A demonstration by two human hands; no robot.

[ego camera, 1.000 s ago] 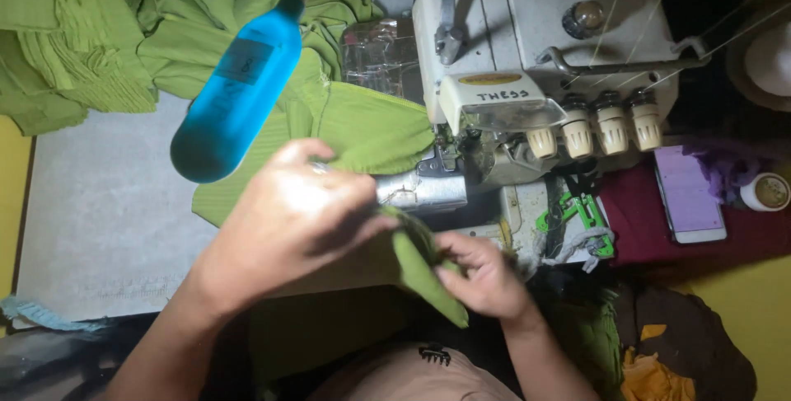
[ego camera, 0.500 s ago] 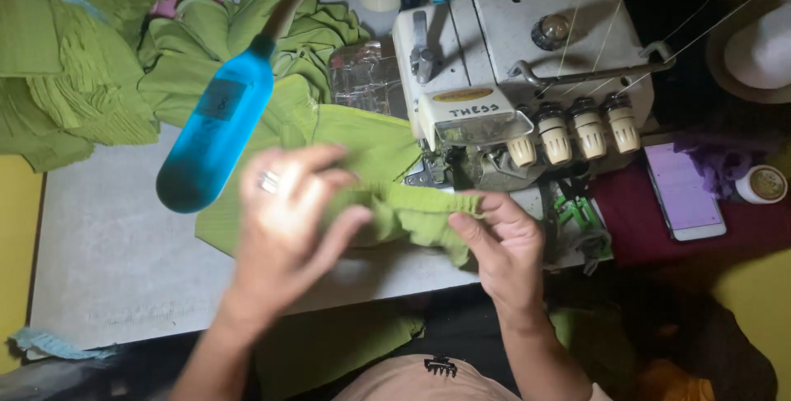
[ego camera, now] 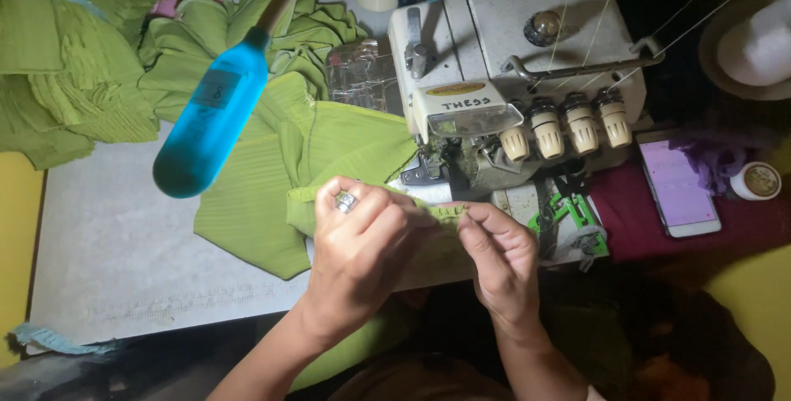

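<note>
A blue lamp head on a bent neck hangs over the grey table at the left. Just right of it, the left hand pinches the folded edge of the green ribbed fabric. The right hand pinches the same edge, near the overlock sewing machine. A phone lies far right.

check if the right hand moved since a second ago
Yes: the right hand rose from below the green fabric to its edge, nearer the sewing machine.
</note>
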